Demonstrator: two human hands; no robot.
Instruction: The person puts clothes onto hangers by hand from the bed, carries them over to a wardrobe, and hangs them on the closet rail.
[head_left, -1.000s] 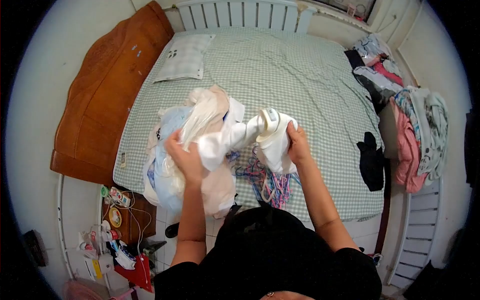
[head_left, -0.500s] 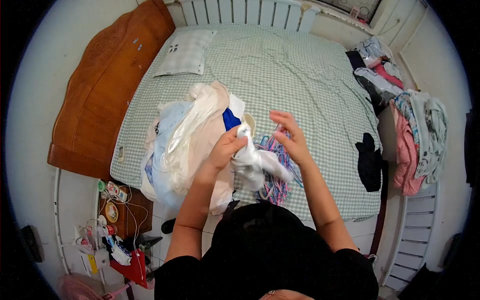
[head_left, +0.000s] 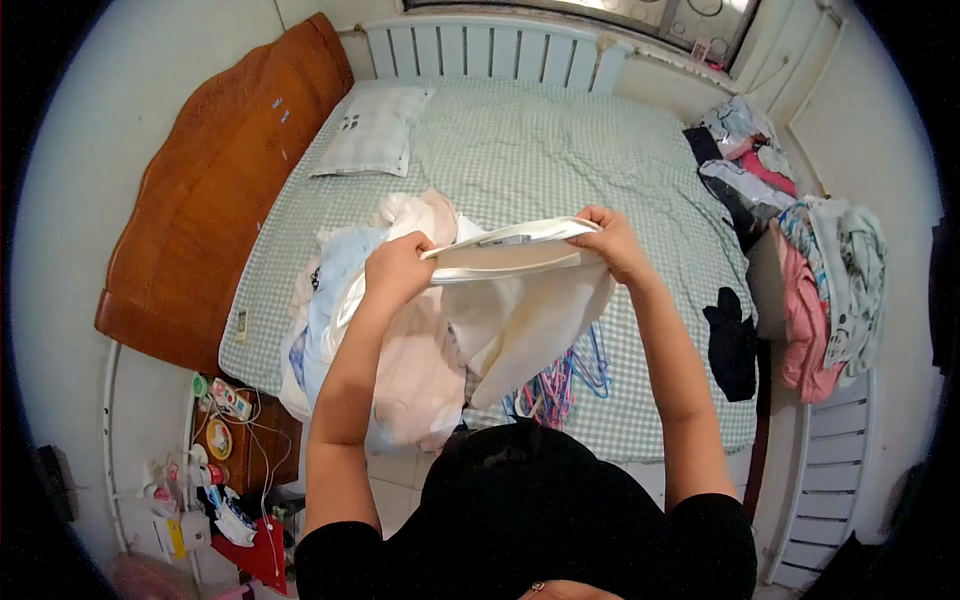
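Note:
A white garment (head_left: 535, 305) is stretched out between my two hands over the bed, its open band edge uppermost and a small grey label showing inside. My left hand (head_left: 398, 268) pinches one end of that edge, and my right hand (head_left: 612, 245) grips the other. Loose cloth hangs down below the band. Behind and under my left forearm lies a heap of pale clothes (head_left: 400, 375) in blue, cream and peach. Pink and blue hangers (head_left: 555, 392) lie bunched beneath the hanging cloth, partly covered by it.
The bed (head_left: 540, 150) has a green checked sheet and a pillow (head_left: 375, 130) at the far left. A black cloth item (head_left: 732, 345) lies near the right edge, with folded clothes (head_left: 810, 290) beyond. At lower left stands a cluttered wooden nightstand (head_left: 265, 440).
The white garment, bunched in my left hand before, is now spread wide. My right hand has gone from open to gripping its edge, and the hands have moved apart. The view has tilted up slightly.

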